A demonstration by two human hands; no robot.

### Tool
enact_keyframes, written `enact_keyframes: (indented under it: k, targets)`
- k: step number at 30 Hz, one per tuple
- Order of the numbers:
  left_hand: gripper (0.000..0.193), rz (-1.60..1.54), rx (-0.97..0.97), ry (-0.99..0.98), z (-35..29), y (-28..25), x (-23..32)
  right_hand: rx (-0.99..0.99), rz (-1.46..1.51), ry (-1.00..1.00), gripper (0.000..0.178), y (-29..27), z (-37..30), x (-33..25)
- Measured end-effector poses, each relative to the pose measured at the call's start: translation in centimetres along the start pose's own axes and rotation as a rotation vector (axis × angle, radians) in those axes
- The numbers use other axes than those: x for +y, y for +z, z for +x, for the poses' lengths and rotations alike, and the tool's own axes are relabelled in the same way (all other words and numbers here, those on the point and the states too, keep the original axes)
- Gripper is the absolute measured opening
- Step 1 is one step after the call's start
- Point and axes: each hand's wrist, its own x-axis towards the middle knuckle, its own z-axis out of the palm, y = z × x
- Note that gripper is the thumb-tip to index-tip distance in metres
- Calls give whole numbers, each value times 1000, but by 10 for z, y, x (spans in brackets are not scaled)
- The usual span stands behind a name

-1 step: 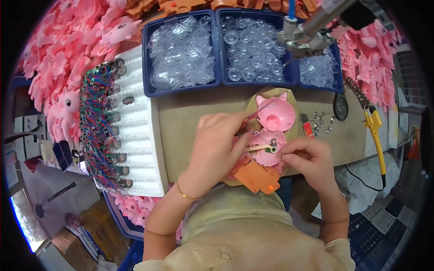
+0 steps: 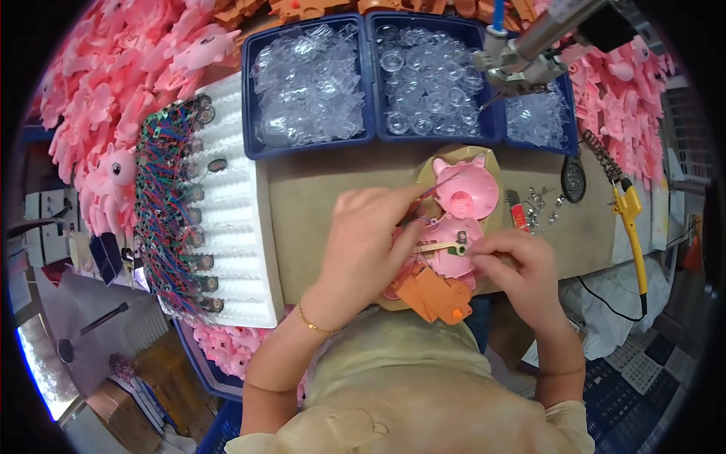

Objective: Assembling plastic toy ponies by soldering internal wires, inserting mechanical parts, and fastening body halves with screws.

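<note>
An opened pink toy animal shell lies on the work table in front of me. Its eared, cup-shaped half (image 2: 478, 193) is at the far side, and the nearer half (image 2: 456, 265) holds a small green round part (image 2: 457, 249) with pale strips running left from it. My left hand (image 2: 370, 238) closes in at the shell's left side, thumb and forefinger bent; a thin dark line sticks out past its fingertips, and what it grips is hidden. My right hand (image 2: 518, 261) pinches right beside the green part; anything in that pinch is too small to make out. An orange plastic piece (image 2: 439, 295) sits against the shell's near edge.
Blue bins (image 2: 370, 91) of clear plastic parts line the back. At left stands a white foam tray (image 2: 253, 227) with wired speakers (image 2: 162, 219). Small metal pieces (image 2: 538, 204) lie at right, near a yellow-handled tool (image 2: 628, 216). A metal arm (image 2: 522, 60) overhangs the bins.
The whole view has shifted slightly. My right fingertips sit a little closer to the green part, and both hands keep nearly the same pose.
</note>
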Motion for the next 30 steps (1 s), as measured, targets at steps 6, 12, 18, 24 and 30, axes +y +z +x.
enact_keyframes:
  k: [6,12,18,24,30]
  targets:
    - [25,-99,-6,-68,-3,-4,-2,94,-985,-623,12,22,20,9]
    - [19,4,256,111,-6,16,-2,81,-1161,-662,13,34,27,19]
    - [16,2,249,92,-5,20,-4,146,-1337,-714,15,40,20,18]
    - [13,-2,234,75,-2,22,-8,-35,-1224,-645,16,23,32,13]
    - [10,-32,246,66,-1,21,-5,2,-1141,-636,12,29,32,13]
